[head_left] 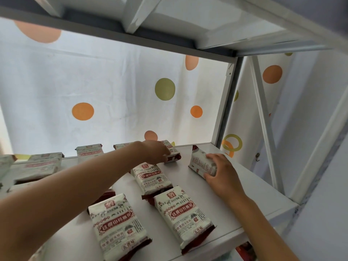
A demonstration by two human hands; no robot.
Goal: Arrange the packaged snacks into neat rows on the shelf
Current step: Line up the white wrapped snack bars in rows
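A person's right hand [219, 171] grips a snack pack [201, 163] near the right end of a white shelf [243, 178], fingers curled over its top edge and thumb at its near end, the pack tilted up on its side with the printed back facing left. The left hand [157, 151] reaches across to the back of the shelf, fingers bent down onto a rear pack [172, 152] lying flat there; whether it pinches the wrapper or only presses on it cannot be told. Both forearms are bare.

Between and below the hands, three more packs lie face up on the shelf: a middle pack [151, 178] just in front of the left hand, a front-right pack [185, 217] touching its near end, and a front-left pack [117, 227] beside it, all angled slightly to the left and apart from the one in the right hand. Further packs line the back edge to the left, among them one back pack [89, 150] and a far-left pack [42, 163], with others partly hidden by the left arm.

Behind the shelf hangs a white curtain [113, 81] dotted with orange, green and pink circles. A metal post [228, 102] rises at the right rear corner to the upper shelf [169, 25] overhead.
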